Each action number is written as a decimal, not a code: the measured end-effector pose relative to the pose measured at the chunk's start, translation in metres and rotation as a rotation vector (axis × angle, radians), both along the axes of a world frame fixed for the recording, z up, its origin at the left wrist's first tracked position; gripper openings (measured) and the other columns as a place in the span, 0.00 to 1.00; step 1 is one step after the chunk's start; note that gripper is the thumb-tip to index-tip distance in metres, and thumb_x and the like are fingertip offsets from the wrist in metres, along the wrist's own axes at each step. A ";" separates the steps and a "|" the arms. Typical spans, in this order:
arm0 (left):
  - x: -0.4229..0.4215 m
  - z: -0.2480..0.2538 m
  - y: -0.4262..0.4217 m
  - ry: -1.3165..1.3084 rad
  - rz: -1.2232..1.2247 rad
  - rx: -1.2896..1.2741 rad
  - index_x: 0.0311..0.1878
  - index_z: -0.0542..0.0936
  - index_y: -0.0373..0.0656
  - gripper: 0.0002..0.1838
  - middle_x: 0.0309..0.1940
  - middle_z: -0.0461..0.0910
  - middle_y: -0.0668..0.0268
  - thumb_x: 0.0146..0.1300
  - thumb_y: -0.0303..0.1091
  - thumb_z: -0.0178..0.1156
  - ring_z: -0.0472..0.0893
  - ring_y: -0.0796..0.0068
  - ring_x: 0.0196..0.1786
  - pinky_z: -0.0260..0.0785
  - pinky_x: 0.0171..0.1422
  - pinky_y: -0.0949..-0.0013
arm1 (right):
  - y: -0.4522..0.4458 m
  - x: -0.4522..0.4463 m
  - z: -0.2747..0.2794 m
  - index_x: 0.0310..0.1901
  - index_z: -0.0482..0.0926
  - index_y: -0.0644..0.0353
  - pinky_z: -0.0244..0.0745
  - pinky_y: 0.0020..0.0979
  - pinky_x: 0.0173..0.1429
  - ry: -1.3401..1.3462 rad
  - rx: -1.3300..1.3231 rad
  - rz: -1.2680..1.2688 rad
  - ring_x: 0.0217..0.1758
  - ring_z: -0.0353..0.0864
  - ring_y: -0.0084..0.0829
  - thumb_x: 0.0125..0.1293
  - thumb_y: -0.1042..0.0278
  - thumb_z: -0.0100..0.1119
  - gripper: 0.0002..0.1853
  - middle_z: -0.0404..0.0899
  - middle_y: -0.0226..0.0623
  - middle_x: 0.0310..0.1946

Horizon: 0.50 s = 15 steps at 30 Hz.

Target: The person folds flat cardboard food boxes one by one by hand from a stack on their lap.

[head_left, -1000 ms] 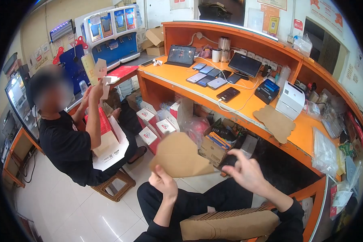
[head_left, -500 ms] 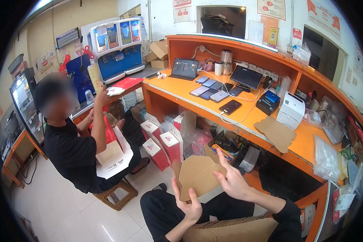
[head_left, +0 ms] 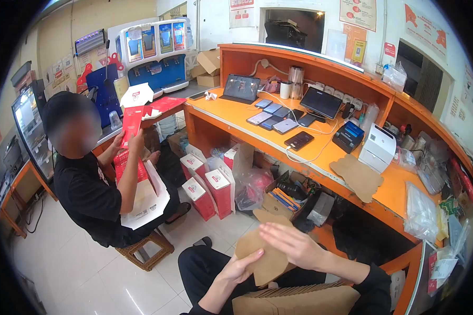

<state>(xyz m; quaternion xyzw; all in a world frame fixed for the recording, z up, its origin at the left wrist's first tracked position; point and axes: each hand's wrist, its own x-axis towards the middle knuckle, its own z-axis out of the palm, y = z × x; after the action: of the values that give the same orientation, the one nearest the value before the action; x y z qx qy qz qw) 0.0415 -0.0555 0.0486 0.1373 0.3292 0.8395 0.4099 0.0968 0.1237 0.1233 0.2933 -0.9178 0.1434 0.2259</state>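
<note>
My left hand [head_left: 239, 268] grips the lower left edge of a brown cardboard carton blank [head_left: 268, 262], thumb on its near face. My right hand [head_left: 297, 247] lies over the blank's upper right side, fingers stretched out and pressed against a panel; its thumb is hidden. The blank is partly folded and held above my lap. Right below it, several more brown cardboard blanks [head_left: 294, 302] stand stacked on edge against me.
A co-worker [head_left: 89, 178] sits at the left on a wicker stool [head_left: 144, 252], holding a red and white carton [head_left: 131, 126]. Several red boxes [head_left: 197, 197] stand on the floor. The orange counter [head_left: 220, 113] carries phones, a printer [head_left: 377, 148] and a flat cardboard piece [head_left: 357, 176].
The blank has turned and its panels have folded closer together. My right hand has swung inward over it. The co-worker has raised a red and white carton into view.
</note>
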 end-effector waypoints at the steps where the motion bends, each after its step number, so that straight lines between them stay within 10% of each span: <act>1: 0.002 0.004 -0.001 -0.002 0.008 -0.036 0.65 0.61 0.39 0.26 0.58 0.69 0.59 0.65 0.28 0.56 0.72 0.66 0.59 0.68 0.61 0.62 | 0.000 0.003 0.004 0.61 0.67 0.66 0.65 0.36 0.67 -0.091 0.042 0.032 0.67 0.65 0.39 0.55 0.83 0.51 0.28 0.64 0.44 0.64; 15: 0.008 -0.035 -0.010 -0.018 -0.139 -0.264 0.61 0.66 0.38 0.23 0.55 0.73 0.61 0.64 0.28 0.57 0.73 0.71 0.57 0.66 0.62 0.67 | 0.035 0.018 -0.033 0.57 0.70 0.68 0.66 0.29 0.67 -0.136 0.262 0.337 0.66 0.67 0.34 0.58 0.75 0.48 0.23 0.66 0.42 0.63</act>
<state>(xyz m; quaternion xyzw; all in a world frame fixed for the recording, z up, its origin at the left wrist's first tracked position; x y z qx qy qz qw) 0.0494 -0.0656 0.0131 0.0970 0.4228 0.7596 0.4846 0.1144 0.1584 0.0907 0.4592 -0.8796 0.0781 0.0965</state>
